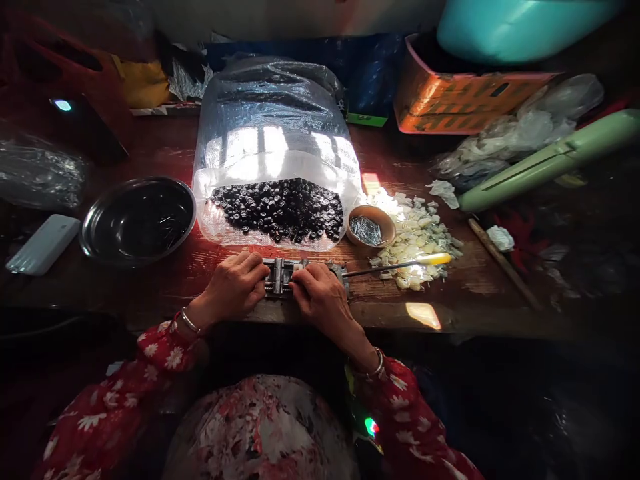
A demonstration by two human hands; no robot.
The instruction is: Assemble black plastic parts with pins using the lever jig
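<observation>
At the bench's front edge, a small metal fixture with rods and a sliding block lies between my hands. My left hand is closed at its left end, the fingertips hiding whatever they pinch. My right hand bends over the right part, thumb and fingers together beside a small white bit; what they grip is hidden. A rod with a yellow handle reaches right from the fixture. Behind it, small black round parts spill from a translucent woven bag. A brown bowl holds metal pins.
Pale plastic pieces are heaped at the right. A metal basin and a white phone-like block sit left. Farther right are a wooden stick, a green tube and an orange basket.
</observation>
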